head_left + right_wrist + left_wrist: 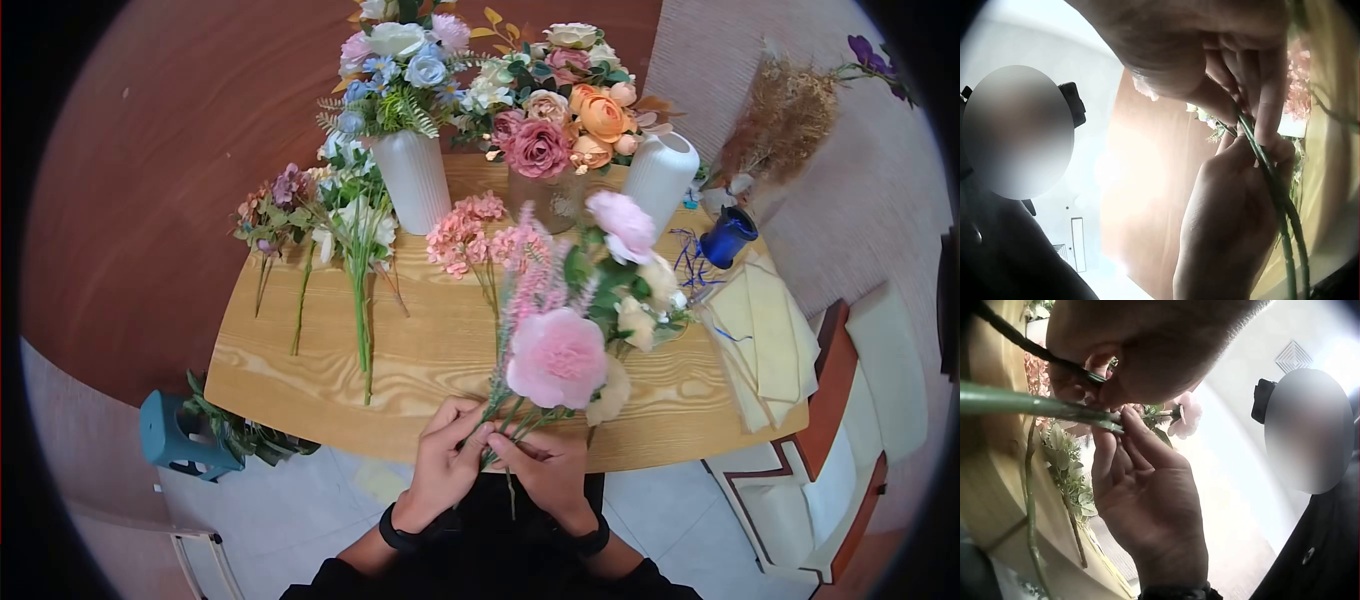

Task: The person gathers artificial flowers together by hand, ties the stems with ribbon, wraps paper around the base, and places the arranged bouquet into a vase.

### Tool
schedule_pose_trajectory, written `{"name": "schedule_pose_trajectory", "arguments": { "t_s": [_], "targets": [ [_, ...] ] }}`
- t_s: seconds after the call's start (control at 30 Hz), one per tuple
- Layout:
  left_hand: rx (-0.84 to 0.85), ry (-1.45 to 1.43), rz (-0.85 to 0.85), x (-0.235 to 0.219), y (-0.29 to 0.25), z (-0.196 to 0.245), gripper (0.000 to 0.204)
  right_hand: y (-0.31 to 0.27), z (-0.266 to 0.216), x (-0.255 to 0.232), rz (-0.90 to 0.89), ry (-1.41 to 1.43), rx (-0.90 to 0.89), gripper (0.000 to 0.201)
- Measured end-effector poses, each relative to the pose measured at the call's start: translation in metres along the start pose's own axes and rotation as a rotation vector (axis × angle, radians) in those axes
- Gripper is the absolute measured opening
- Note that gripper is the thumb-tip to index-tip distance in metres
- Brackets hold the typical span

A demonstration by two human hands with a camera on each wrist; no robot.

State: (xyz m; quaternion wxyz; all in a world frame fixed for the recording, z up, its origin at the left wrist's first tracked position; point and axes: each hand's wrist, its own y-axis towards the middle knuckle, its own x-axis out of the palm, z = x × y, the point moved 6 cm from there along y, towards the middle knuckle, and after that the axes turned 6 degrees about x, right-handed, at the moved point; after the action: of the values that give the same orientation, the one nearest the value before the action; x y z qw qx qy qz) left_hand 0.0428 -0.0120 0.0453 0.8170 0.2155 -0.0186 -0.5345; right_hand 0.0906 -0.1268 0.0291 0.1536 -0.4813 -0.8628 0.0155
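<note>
Both hands meet at the table's front edge around the green stems of one flower bunch. The left hand (447, 462) pinches the stems from the left, and the right hand (545, 472) grips them from the right, fingers touching the left ones. Above the hands lean a large pink bloom (556, 358), a paler pink bloom (622, 227), cream blooms and feathery pink sprigs (532, 275). In the left wrist view, thick green stems (1029, 405) pass between the fingertips. Two stems (1280, 199) run down from the fingers in the right wrist view.
On the wooden table (300, 375), white vases (414, 185) and bouquets stand at the back. Loose stems (362, 300) lie left, coral flowers (465, 235) mid-table. At right are a blue ribbon spool (728, 238) and cream wrapping sheets (765, 335). A teal stool (185, 437) stands lower left.
</note>
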Motion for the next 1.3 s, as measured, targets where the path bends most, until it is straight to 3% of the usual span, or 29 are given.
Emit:
{"name": "schedule_pose_trajectory", "arguments": {
  "t_s": [0.07,0.13,0.17,0.27,0.3,0.33,0.37,0.4,0.53,0.57,0.6,0.67,0.73,0.8,0.87,0.93,0.97,1.2,1.3],
  "targets": [
    [0.028,0.008,-0.014,-0.002,0.0,0.003,0.023,-0.001,-0.006,-0.003,0.002,-0.03,-0.027,0.017],
    [-0.271,-0.187,-0.046,-0.003,-0.007,-0.016,0.02,-0.004,-0.019,-0.009,0.008,-0.182,-0.112,0.013],
    [-0.235,0.038,-0.079,-0.013,-0.001,-0.007,0.019,-0.006,-0.023,-0.012,-0.01,-0.188,-0.112,0.013],
    [-0.351,-0.21,0.117,-0.035,-0.003,-0.022,0.024,-0.011,-0.022,-0.032,-0.03,-0.018,0.016,0.008],
    [-0.417,-0.3,0.216,-0.043,-0.006,-0.03,0.028,-0.014,-0.031,-0.04,-0.077,-0.115,-0.103,0.008],
    [-0.42,-0.305,0.229,-0.051,-0.006,-0.034,0.028,-0.019,-0.038,-0.042,-0.122,-0.211,-0.224,0.009],
    [-0.409,-0.357,0.282,-0.062,-0.007,-0.038,0.029,-0.024,-0.04,-0.048,-0.061,-0.124,-0.215,0.008],
    [-0.397,-0.412,0.334,-0.071,-0.008,-0.04,0.03,-0.029,-0.036,-0.057,0.114,0.014,-0.177,0.012],
    [-0.43,-0.531,0.28,-0.082,-0.002,-0.04,0.032,-0.028,-0.032,-0.069,0.102,-0.109,-0.209,0.012],
    [-0.387,-0.333,0.31,-0.088,0.004,-0.042,0.032,-0.026,-0.029,-0.071,0.146,-0.078,-0.184,0.01],
    [-0.393,-0.344,0.302,-0.084,0.009,-0.044,0.032,-0.024,-0.029,-0.071,0.157,-0.086,-0.181,0.01],
    [0.155,0.649,0.636,-0.097,0.017,-0.002,0.033,-0.018,-0.032,-0.063,0.084,-0.285,-0.228,0.007],
    [0.102,0.487,0.502,-0.083,0.011,0.007,0.038,-0.013,-0.033,-0.059,0.112,-0.316,-0.266,0.006],
    [-0.251,-0.163,-0.163,-0.028,0.007,-0.004,0.048,-0.004,-0.032,-0.052,0.062,-0.504,-0.187,0.007],
    [-0.231,-0.122,-0.414,0.004,-0.006,0.006,0.05,0.0,-0.043,-0.044,0.061,-0.479,-0.234,0.007],
    [-0.363,-0.447,-0.358,0.028,-0.004,0.02,0.045,0.004,-0.054,-0.037,0.04,-0.44,-0.296,0.007],
    [-0.308,-0.494,-0.304,0.031,-0.002,0.018,0.043,0.005,-0.058,-0.038,0.045,-0.385,-0.309,0.008],
    [-0.156,-0.361,-0.258,0.042,0.018,0.011,0.048,0.009,-0.088,-0.037,0.086,-0.416,-0.534,0.013],
    [-0.061,-0.29,-0.213,0.044,0.028,0.021,0.048,0.012,-0.092,-0.04,0.13,-0.462,-0.508,0.014]
  ]
}}
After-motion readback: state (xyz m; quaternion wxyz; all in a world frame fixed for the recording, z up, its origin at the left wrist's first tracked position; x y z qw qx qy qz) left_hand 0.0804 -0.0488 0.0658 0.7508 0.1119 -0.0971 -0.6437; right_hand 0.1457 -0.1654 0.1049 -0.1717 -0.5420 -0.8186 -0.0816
